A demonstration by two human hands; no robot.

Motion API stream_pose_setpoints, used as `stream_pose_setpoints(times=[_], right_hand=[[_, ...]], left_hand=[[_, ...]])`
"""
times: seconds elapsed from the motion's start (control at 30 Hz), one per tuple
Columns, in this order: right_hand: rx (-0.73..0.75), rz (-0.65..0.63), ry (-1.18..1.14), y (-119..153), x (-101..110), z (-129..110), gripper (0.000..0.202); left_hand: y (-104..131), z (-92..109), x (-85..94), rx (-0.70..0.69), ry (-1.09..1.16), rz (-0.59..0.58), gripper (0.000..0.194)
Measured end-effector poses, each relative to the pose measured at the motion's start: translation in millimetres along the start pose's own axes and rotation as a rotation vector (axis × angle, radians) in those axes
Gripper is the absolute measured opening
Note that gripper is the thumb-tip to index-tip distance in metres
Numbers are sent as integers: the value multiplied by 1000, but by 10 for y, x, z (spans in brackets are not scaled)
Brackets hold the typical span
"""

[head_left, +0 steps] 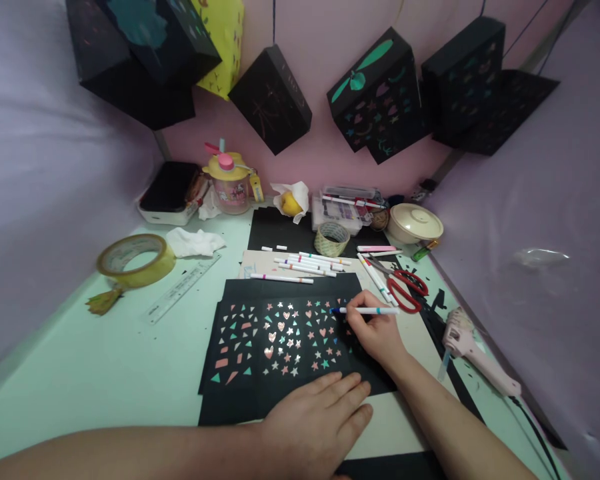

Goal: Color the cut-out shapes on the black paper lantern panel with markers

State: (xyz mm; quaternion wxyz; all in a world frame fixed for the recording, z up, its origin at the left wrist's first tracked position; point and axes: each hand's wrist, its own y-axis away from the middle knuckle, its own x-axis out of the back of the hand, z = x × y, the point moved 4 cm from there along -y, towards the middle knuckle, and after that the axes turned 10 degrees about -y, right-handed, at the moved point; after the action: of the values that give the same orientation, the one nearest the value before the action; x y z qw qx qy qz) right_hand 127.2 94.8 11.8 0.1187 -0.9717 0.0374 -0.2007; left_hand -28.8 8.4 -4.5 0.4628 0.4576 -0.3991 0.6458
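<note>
A black paper sheet (260, 400) lies before me, with rows of small cut-out stars, hearts and triangles in pink, green and silver on a darker patterned area. My left hand (320, 420) rests flat across its lower edge, fingers stretched out and holding nothing. In my right hand (375, 333) is a white marker (375, 311) with a blue band. Its dark blue tip points left, at the shapes in the upper right of the sheet. Part of the sheet's right side is hidden beneath my right hand.
Several white markers (305, 265) lie beyond the sheet. Red-handled scissors (407, 291) and a pink glue gun (480, 360) are at the right. Yellow tape (137, 260) and a clear ruler (183, 290) lie left. Black paper boxes (275, 100) hang overhead.
</note>
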Motion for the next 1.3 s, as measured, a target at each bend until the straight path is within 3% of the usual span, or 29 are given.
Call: stream_pose_setpoints(times=[0.17, 0.37, 1.3], right_hand=[[24, 51, 22, -8, 17, -17, 12], [-21, -24, -20, 4, -13, -6, 11], [-9, -33, -27, 8, -12, -15, 12]], left_hand=[[-4, -2, 29, 0, 23, -7, 68], [-6, 7, 56, 0, 18, -16, 67], [-2, 11, 69, -12, -31, 3, 69]])
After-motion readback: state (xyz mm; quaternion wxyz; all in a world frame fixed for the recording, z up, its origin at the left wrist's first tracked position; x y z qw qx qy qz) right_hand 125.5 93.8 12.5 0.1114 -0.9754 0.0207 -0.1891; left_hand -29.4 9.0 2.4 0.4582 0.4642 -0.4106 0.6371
